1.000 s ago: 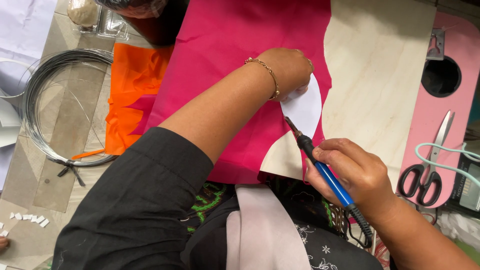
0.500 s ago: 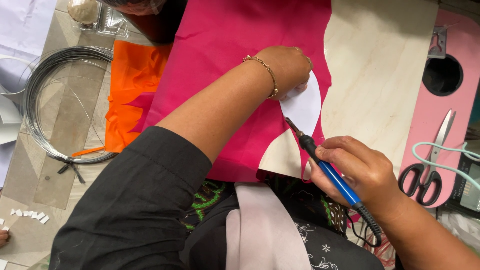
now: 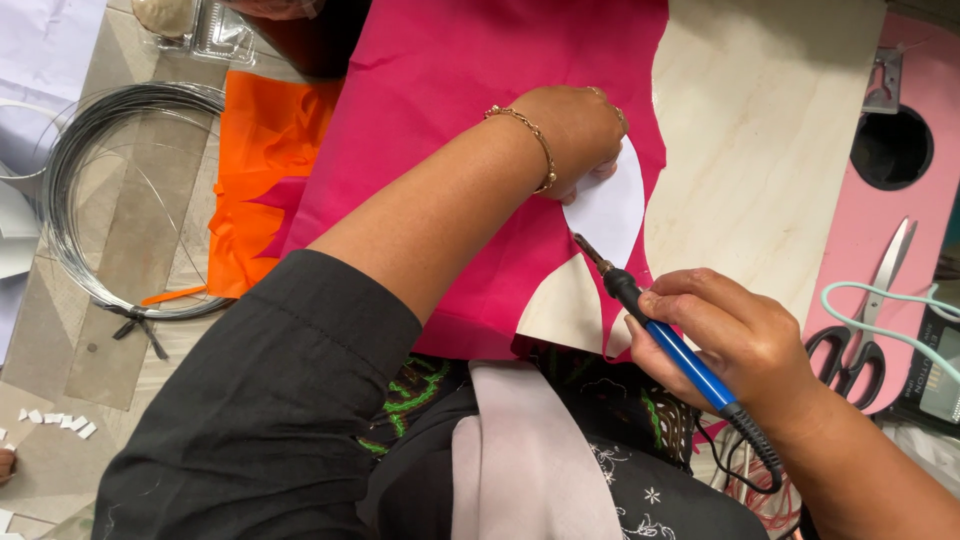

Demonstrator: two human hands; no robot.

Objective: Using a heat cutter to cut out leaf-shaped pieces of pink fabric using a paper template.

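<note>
My left hand (image 3: pixel 575 130), with a gold bracelet on the wrist, presses a white petal-shaped template (image 3: pixel 610 210) onto a magenta fabric sheet (image 3: pixel 480 90) lying on a pale wooden board (image 3: pixel 770 140). My right hand (image 3: pixel 730 340) grips a blue-handled hot cutting tool (image 3: pixel 660 325) like a pen. Its metal tip touches the fabric at the lower left edge of the template. Below the tip, petal-shaped pieces are cut out of the fabric and the board shows through.
Orange fabric (image 3: pixel 265 170) lies left of the magenta sheet. A coil of grey wire (image 3: pixel 85 190) sits at the left. At the right are a pink board with a round hole (image 3: pixel 890 150), black-handled scissors (image 3: pixel 860 320) and a mint cord (image 3: pixel 900 310).
The tool tip has crept slightly along the template's lower left edge. My left hand has stayed on the template.
</note>
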